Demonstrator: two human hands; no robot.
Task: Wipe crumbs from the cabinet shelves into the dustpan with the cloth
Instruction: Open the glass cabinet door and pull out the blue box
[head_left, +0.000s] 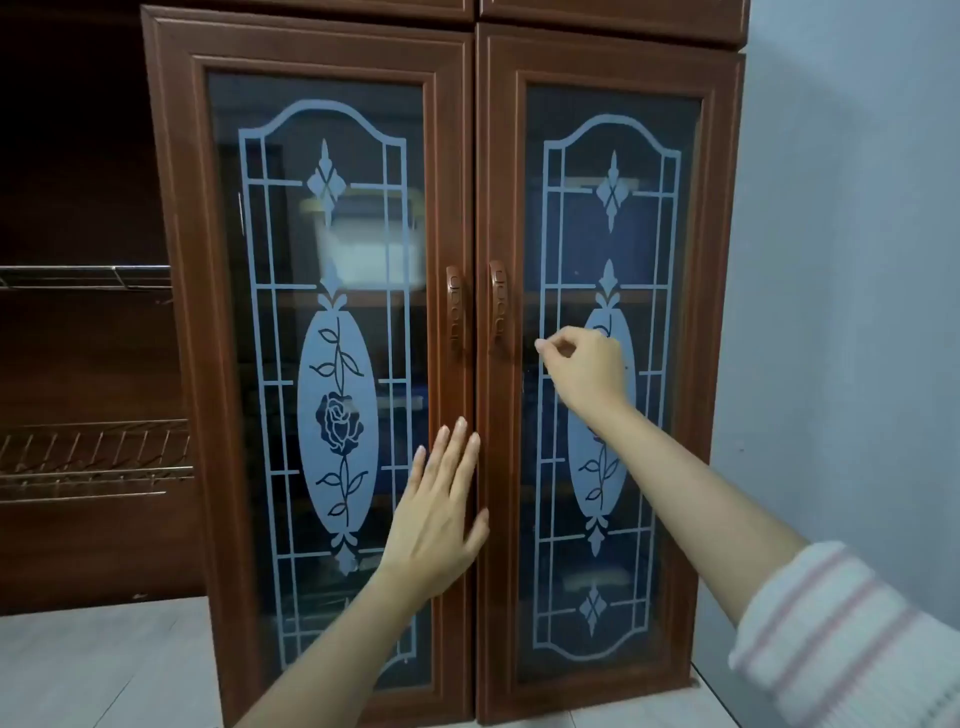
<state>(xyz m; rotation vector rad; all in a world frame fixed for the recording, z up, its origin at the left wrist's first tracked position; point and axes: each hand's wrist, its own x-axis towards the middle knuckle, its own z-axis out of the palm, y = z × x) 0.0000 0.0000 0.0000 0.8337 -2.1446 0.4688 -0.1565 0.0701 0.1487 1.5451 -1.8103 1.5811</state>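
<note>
cabinet (613, 15) closed; cloth, dustpan not in view. left hand (439, 512) flat on left door (182, 312), right hand (584, 369) curled, empty, beside right handle (497, 304). Risk: the pressed door could snag the 1 being pulled.

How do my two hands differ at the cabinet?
The left hand lies flat, fingers straight, on the left door's frame; the right hand has curled fingers. The left hand is lower; the right hand is up near the right door's handle. Neither holds anything.
</note>
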